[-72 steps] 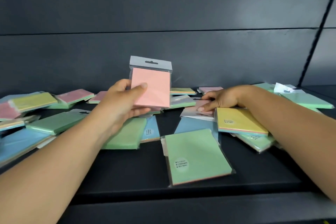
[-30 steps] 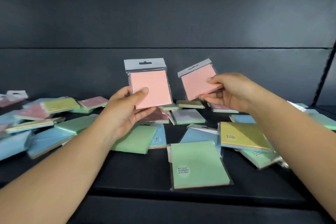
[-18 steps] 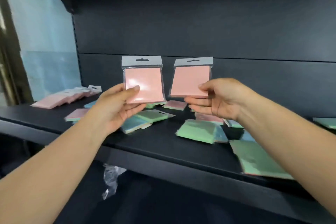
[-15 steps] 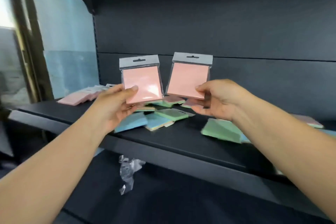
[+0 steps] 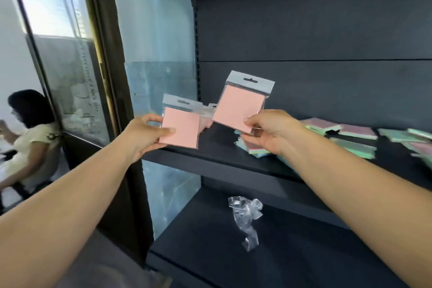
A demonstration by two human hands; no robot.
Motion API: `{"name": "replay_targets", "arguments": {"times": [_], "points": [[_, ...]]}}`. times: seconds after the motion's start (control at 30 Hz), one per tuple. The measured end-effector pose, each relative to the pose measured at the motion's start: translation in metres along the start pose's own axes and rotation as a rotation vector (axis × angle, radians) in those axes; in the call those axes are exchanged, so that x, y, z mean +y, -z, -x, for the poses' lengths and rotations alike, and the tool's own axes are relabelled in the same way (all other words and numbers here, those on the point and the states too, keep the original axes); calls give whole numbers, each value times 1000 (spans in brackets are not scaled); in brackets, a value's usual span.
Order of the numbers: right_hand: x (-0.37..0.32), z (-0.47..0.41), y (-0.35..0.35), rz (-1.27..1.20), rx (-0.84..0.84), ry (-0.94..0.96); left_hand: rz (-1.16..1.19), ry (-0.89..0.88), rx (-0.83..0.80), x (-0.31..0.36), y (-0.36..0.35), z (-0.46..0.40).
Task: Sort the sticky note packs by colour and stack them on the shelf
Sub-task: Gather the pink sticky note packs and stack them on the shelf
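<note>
My left hand (image 5: 142, 134) grips a pink sticky note pack (image 5: 181, 127) by its left edge, near the left end of the dark shelf (image 5: 217, 154). Held higher and tilted, a second pink pack (image 5: 240, 107) is pinched at its lower right corner by my right hand (image 5: 268, 133). Behind the two packs, a pile of pink packs (image 5: 207, 114) lies on the shelf, mostly hidden. Mixed green, blue and pink packs (image 5: 350, 138) lie scattered along the shelf to the right.
A clear plastic panel (image 5: 159, 54) closes the shelf's left end. Crumpled clear wrapping (image 5: 245, 215) lies on the lower shelf (image 5: 233, 252). A person (image 5: 30, 138) sits beyond the glass at far left.
The view has swung left to the shelf's end. Both hands carried their pink packs leftward; the left pack has dropped lower toward the shelf, the right one is tilted.
</note>
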State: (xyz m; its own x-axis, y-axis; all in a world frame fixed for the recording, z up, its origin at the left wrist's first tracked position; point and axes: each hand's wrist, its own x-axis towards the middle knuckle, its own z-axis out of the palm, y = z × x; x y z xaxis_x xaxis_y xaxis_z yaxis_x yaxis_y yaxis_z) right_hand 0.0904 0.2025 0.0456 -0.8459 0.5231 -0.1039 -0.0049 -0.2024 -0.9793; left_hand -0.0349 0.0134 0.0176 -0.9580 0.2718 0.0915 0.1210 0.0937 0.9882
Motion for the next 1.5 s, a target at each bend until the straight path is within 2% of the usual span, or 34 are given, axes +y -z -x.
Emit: {"name": "replay_targets", "arguments": {"times": [0.17, 0.43, 0.63, 0.77, 0.9, 1.03, 1.2, 1.37, 1.5], "points": [[4, -34, -28, -33, 29, -6, -97, 59, -118, -10, 8, -55], [5, -88, -47, 46, 9, -3, -302, 71, -271, -17, -12, -124], [14, -109, -48, 84, 53, -23, -276, 62, -327, -21, -24, -160], [18, -111, -51, 103, 98, -28, -290, 20, -361, -24, -30, -173], [25, -106, -68, 157, 141, -48, -463, -108, -338, -25, -22, -181], [33, -102, -88, 239, 180, -51, -399, -71, -432, -25, -2, -184], [44, -100, -111, 340, 274, -50, -350, -71, -452, -33, 13, -188], [47, -106, -127, 478, 353, -56, -43, 72, -487, -33, 27, -188], [46, -110, -138, 594, 356, -78, 59, 50, -481, -37, 38, -181]]}}
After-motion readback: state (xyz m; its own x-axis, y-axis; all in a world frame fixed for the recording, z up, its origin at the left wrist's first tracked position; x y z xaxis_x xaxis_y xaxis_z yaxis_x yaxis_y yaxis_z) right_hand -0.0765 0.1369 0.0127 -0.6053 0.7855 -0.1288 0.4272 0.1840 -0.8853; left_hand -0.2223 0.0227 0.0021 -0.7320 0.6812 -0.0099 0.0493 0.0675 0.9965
